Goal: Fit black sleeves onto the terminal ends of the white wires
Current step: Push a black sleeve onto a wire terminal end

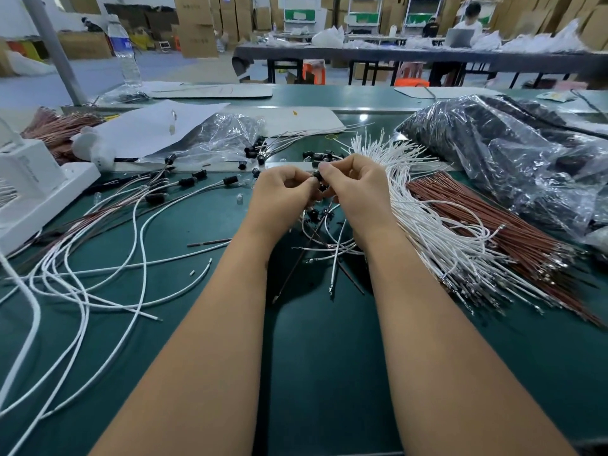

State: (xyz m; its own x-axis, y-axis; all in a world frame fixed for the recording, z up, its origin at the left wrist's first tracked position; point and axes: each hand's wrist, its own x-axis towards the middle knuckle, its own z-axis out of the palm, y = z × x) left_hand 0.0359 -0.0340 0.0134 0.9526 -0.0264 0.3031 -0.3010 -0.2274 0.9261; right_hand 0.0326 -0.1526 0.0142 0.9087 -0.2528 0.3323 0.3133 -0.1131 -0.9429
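Observation:
My left hand (283, 195) and my right hand (353, 189) meet above the green mat, fingertips pinching one black sleeve (316, 175) between them. White wires (332, 248) hang from under the hands and loop down onto the mat. A fanned bundle of white wires (427, 225) lies right of my right hand. Loose black sleeves (253, 152) are scattered beyond the hands. Wires with black sleeves fitted (194, 181) lie to the left.
Brown wires (513, 232) lie beside the white bundle. A clear bag of black parts (513, 153) fills the right. A white device (33, 189) stands at the left edge, with paper and an empty plastic bag (223, 133) behind. A water bottle (125, 51) stands far left.

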